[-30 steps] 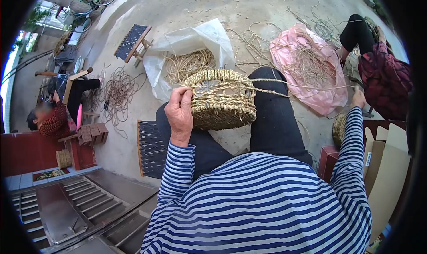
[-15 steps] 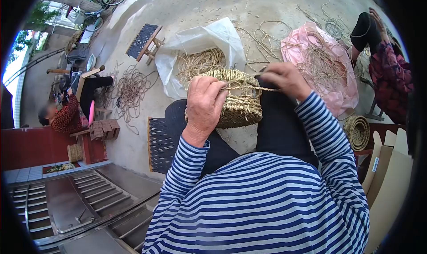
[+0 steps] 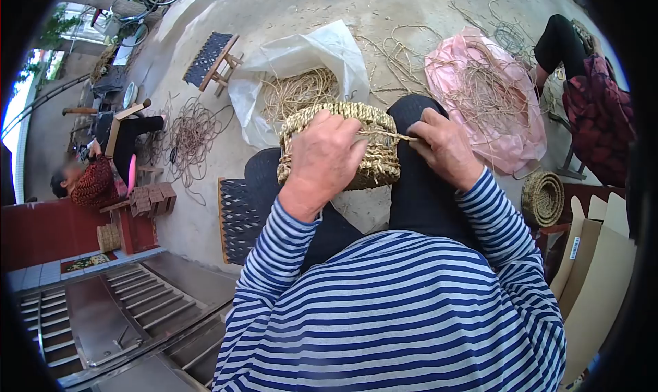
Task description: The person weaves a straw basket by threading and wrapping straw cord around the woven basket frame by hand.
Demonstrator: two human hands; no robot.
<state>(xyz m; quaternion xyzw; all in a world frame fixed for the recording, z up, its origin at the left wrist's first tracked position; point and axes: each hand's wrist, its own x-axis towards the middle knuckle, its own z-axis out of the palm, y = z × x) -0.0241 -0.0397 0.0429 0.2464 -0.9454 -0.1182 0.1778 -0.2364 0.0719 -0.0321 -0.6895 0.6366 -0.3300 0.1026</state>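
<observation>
A woven straw basket (image 3: pixel 381 164) with a thick braided rim rests between my knees, partly covered by my left hand. My left hand (image 3: pixel 323 160) lies over the basket's near side, its fingers bent against the weave; the fingertips are partly hidden. From the basket a twisted straw cord (image 3: pixel 404 137) runs rightward to my right hand (image 3: pixel 447 146). That hand pinches the cord just above my right knee, a short way from the basket's side.
Ahead lie a white plastic sack (image 3: pixel 346 56) of straw cord and a pink sack (image 3: pixel 439 69) with loose strands. Cord coils (image 3: pixel 195 135) and a woven stool (image 3: pixel 208 59) are at left. People sit at both sides. A rolled straw braid (image 3: pixel 543 200) and cardboard box (image 3: pixel 596 268) are at right.
My right hand, blurred before, has come slightly lower and now pinches the cord. My left hand has shifted further over the basket's side. The whole view has shifted slightly.
</observation>
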